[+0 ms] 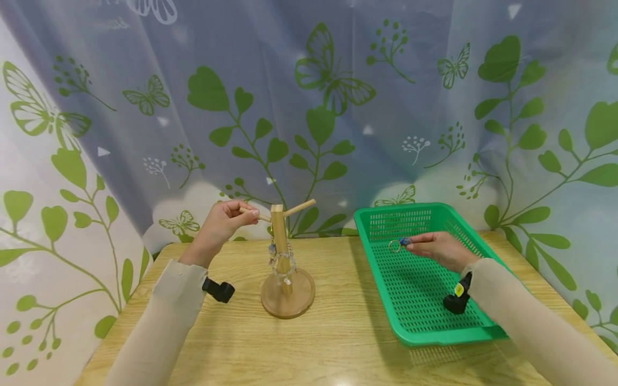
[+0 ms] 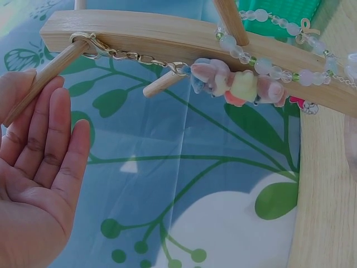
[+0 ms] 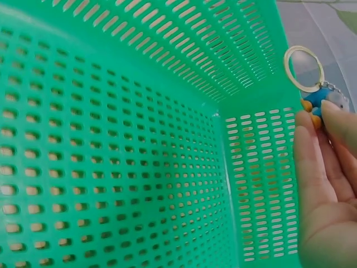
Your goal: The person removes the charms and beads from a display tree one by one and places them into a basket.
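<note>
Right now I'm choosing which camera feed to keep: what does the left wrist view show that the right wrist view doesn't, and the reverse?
Only left wrist: the left hand pinching a wooden peg, the wooden post, pastel charms and beaded strand.
Only right wrist: the blue charm and gold ring that the right hand holds.
Both: the green basket, just partly in the left, and patterned cloth.

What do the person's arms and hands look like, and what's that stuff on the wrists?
The left hand and right hand wear no gloves. The left sleeve and right sleeve are long and pale beige. Each wrist has a small, chunky black gadget: the left gadget looks plain, while the right gadget shows a bright yellow patch.
</note>
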{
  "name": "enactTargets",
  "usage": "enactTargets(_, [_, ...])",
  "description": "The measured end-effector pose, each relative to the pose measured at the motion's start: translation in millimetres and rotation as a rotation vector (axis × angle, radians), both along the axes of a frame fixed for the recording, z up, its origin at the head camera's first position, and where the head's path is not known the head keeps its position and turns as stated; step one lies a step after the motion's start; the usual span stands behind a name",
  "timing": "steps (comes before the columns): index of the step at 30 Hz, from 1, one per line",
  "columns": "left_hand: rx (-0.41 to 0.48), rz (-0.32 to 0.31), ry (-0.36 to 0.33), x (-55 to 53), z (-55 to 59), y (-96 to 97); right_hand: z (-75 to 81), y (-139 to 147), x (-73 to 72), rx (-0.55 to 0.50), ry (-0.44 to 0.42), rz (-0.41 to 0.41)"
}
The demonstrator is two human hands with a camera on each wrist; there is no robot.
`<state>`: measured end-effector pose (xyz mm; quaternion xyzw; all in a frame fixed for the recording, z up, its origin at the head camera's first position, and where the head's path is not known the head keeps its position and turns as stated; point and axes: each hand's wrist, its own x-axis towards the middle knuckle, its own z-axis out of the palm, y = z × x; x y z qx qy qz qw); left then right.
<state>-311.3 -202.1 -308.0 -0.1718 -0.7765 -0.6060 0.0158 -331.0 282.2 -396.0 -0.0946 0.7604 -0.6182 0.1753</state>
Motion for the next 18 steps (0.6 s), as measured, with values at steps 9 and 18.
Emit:
enactTargets(9, [0.004,-0.003,0.005,0.3,-0.5,0.3,-10.4,3.0,-2.4,-0.146,-0.11,0.025])
enactTargets(18, [0.005,-0.001,0.008,0.3,0.2,0.4,-19.6,1.4,-4.2,-0.102,-0.1,0.075])
